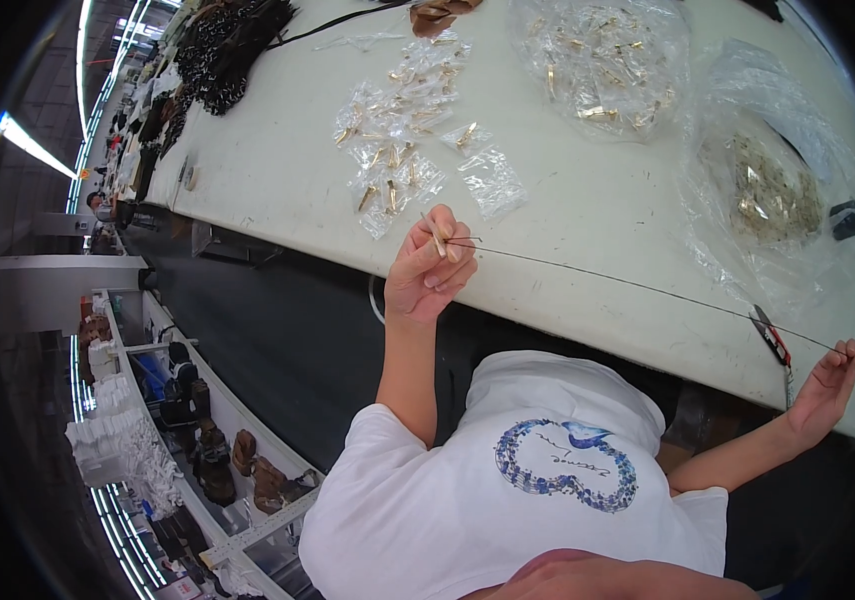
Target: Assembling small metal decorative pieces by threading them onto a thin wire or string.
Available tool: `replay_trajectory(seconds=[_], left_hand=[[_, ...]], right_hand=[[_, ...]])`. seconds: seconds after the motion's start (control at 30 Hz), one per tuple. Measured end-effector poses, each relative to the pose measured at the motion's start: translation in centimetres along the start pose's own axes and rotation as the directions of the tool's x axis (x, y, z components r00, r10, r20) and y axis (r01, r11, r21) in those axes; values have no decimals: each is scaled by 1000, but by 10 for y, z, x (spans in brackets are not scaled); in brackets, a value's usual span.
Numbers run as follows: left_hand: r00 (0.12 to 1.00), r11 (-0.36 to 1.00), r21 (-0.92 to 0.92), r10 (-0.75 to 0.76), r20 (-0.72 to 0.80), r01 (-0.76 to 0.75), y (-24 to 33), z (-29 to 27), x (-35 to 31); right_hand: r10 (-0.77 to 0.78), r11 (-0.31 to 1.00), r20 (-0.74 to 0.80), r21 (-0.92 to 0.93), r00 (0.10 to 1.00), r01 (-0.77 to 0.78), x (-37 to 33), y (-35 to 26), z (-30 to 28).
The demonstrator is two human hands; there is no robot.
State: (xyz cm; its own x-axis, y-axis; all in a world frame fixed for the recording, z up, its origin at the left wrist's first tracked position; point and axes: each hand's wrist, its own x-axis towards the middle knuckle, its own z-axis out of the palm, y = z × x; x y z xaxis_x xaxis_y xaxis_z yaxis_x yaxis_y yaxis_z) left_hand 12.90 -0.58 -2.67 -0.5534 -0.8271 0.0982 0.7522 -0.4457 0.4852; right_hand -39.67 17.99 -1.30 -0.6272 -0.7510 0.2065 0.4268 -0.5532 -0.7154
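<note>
A thin dark cord (627, 287) is stretched taut above the table's near edge between my two hands. My left hand (429, 265), at the middle, is closed and pinches one end of the cord together with a small narrow pale piece (437, 236), too small to name. Far to the right, my right hand (827, 388) grips the cord's other end between fingertips and thumb. Just left of that hand, a red-and-black cutting tool (771, 337) lies on the table under the cord. Beyond my left hand are several small clear bags (387, 165) holding gold-coloured metal pieces.
The pale table (277, 190) also bears a large clear bag of gold-coloured pieces (607, 70), another with a brownish-gold mass (772, 195), a small black object (850, 218) and a dark bundle of straps (222, 55). Shelving (217, 400) with brown and black goods stands left.
</note>
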Motion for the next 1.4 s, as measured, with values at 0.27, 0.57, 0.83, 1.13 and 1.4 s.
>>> replay_trajectory(seconds=[0.27,0.57,0.83,1.13,1.4], left_hand=[[958,978,-127,-127,258,164,-45,11,30],[926,929,-210,-237,293,304,-73,20,44],[941,893,-334,-223,253,301,-79,10,38],[942,871,-394,-193,274,293,-83,9,40],[946,856,-425,-199,256,295,-85,8,40]], right_hand=[[107,956,133,-286,985,-65,-40,80,128],[652,736,426,-159,627,-658,-85,135,226],[805,513,408,-111,431,-851,-81,142,231],[795,510,424,-83,433,-856,-83,151,226],[802,510,409,-88,436,-856,-83,151,227]])
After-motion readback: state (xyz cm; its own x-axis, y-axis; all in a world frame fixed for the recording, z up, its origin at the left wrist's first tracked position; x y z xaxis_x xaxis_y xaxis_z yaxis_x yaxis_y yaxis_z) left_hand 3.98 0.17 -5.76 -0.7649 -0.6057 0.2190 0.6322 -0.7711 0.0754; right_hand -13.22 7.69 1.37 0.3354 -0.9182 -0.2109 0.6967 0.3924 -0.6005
